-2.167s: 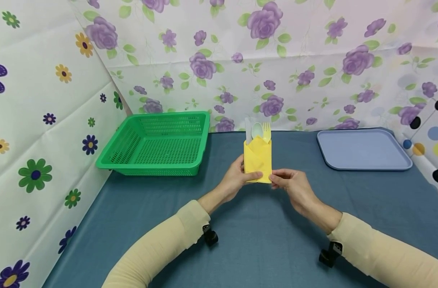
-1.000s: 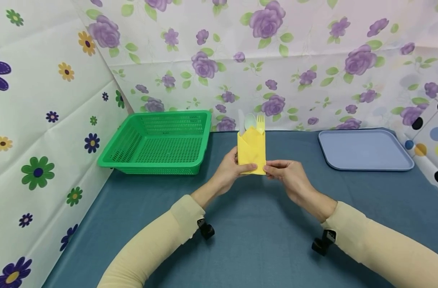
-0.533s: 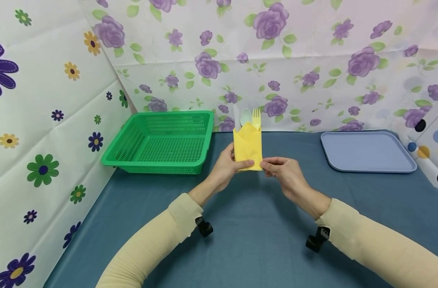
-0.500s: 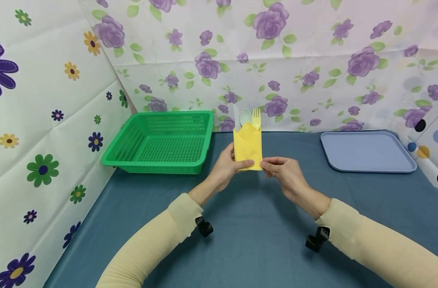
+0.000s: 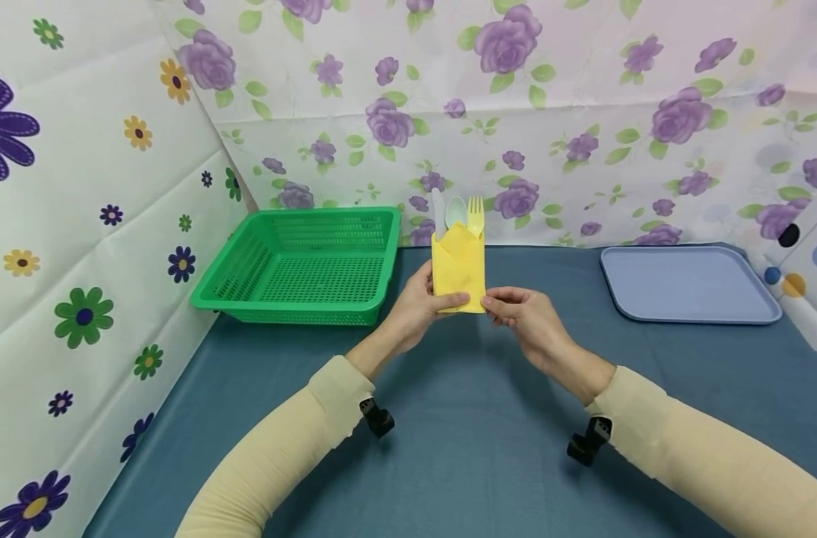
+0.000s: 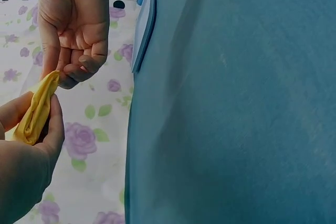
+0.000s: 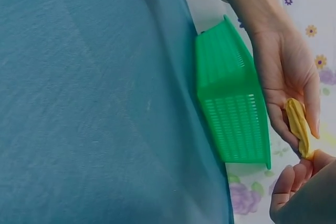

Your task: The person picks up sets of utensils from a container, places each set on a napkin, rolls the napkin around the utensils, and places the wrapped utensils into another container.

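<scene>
A yellow napkin (image 5: 459,263), folded into a pocket, is held up over the table in the head view. Out of its top stick a clear knife (image 5: 438,212), a pale spoon (image 5: 456,212) and a yellow fork (image 5: 476,215). My left hand (image 5: 418,305) grips the pocket from the left, thumb across its lower front and fingers behind. With thumb and fingertips my right hand (image 5: 526,317) pinches the lower right corner. Both wrist views show the folded bottom edge of the napkin (image 6: 39,108) between the hands; the cutlery's lower ends are hidden inside.
At the back left stands a green perforated basket (image 5: 314,284) with nothing in it. A blue-grey tray (image 5: 691,284) lies at the back right. Blue cloth (image 5: 476,448) covers the table, and flowered sheets (image 5: 301,82) hang behind and at the left.
Both hands have lifted the napkin pocket slightly and shifted it left in the head view. The grips look the same; basket and tray stay put while the view turns a little.
</scene>
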The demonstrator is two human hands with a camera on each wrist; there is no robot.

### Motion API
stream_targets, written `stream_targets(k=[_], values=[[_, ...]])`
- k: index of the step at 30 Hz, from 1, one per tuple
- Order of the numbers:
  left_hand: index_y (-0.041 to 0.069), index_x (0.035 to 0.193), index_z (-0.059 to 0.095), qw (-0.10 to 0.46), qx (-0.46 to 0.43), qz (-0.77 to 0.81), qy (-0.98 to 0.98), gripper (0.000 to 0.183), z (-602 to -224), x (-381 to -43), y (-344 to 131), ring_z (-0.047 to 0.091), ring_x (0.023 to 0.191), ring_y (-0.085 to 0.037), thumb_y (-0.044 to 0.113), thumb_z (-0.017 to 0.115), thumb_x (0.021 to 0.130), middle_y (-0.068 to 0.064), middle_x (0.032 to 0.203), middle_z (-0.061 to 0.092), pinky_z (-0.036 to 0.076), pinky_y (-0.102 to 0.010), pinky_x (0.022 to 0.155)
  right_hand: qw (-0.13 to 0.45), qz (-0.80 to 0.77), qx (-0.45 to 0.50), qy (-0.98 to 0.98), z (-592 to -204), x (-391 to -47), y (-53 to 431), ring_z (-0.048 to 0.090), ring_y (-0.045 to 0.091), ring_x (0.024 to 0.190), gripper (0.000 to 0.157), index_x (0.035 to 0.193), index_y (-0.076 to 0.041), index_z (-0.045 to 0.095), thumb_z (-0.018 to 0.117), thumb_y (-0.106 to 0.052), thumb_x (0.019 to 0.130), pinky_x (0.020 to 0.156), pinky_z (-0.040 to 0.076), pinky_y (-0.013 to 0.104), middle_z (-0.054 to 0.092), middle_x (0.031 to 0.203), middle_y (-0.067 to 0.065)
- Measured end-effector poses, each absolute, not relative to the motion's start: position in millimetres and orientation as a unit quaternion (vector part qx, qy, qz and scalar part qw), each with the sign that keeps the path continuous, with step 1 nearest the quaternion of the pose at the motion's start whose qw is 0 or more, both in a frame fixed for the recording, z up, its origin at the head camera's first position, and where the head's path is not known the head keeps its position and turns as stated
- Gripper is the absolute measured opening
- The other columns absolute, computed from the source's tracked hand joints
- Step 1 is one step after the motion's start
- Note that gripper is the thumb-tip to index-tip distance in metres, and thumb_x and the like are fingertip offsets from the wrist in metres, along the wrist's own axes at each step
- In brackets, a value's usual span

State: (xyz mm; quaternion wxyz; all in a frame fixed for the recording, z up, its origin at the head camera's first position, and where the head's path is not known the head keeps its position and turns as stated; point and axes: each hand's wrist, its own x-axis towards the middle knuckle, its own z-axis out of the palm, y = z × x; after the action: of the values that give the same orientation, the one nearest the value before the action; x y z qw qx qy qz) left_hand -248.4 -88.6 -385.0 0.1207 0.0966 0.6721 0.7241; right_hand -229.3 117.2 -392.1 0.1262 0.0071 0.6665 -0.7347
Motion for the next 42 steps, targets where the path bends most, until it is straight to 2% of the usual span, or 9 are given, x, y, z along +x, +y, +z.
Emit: stream_targets(k=[7,14,19,32,35,42], values=[[0.009,0.147,0.045,0.114,0.082,0.725,0.674,0.059,-372.9,-253.4,-95.9,0.068,0.113,-0.028,0.001,0.074,0.096,-0.018,0.128,0.063,0.051,-0.056,0.105,0.129,-0.744,-0.017,0.655,-386.1,-238.2,109.3,0.062,0.018,0.082,0.022,0.115,0.000,0.070,0.072,-0.016,0.101,0.079,0.055,0.029,0.067,0.090,0.003],[0.007,0.148,0.045,0.125,0.062,0.707,0.693,0.059,-364.6,-258.2,-115.6,0.068,0.114,-0.028,0.001,0.073,0.097,-0.018,0.129,0.062,0.053,-0.052,0.104,0.150,-0.739,-0.037,0.655,-383.0,-246.1,93.1,0.062,0.019,0.082,0.025,0.118,0.003,0.070,0.072,-0.015,0.101,0.079,0.054,0.031,0.067,0.091,0.006],[0.006,0.149,0.041,0.128,0.050,0.702,0.699,0.060,-360.0,-260.7,-128.7,0.067,0.117,-0.031,0.000,0.072,0.098,-0.020,0.131,0.061,0.051,-0.054,0.106,0.160,-0.736,-0.049,0.656,-382.8,-253.3,82.7,0.063,0.021,0.087,0.029,0.121,0.005,0.070,0.072,-0.016,0.101,0.079,0.056,0.032,0.069,0.093,0.005],[0.008,0.159,0.027,0.139,0.028,0.687,0.712,0.074,-347.6,-272.8,-150.8,0.065,0.121,-0.034,0.001,0.070,0.100,-0.023,0.135,0.056,0.050,-0.052,0.107,0.163,-0.719,-0.062,0.672,-373.4,-270.7,61.2,0.065,0.022,0.086,0.022,0.116,0.002,0.073,0.072,-0.015,0.101,0.086,0.056,0.042,0.070,0.096,0.009],[0.008,0.159,0.025,0.145,0.027,0.683,0.715,0.073,-344.6,-276.1,-161.0,0.063,0.123,-0.035,0.001,0.069,0.100,-0.023,0.135,0.055,0.051,-0.050,0.107,0.164,-0.717,-0.061,0.675,-371.2,-275.2,50.8,0.065,0.021,0.084,0.020,0.114,0.001,0.074,0.072,-0.014,0.101,0.080,0.058,0.037,0.071,0.097,0.010],[0.007,0.160,0.024,0.159,0.015,0.683,0.713,0.071,-335.8,-278.3,-185.4,0.058,0.130,-0.037,0.001,0.065,0.102,-0.021,0.136,0.051,0.053,-0.047,0.105,0.169,-0.708,-0.067,0.682,-365.4,-281.2,29.0,0.065,0.020,0.082,0.020,0.114,-0.001,0.075,0.072,-0.015,0.101,0.074,0.058,0.034,0.071,0.095,0.008]])
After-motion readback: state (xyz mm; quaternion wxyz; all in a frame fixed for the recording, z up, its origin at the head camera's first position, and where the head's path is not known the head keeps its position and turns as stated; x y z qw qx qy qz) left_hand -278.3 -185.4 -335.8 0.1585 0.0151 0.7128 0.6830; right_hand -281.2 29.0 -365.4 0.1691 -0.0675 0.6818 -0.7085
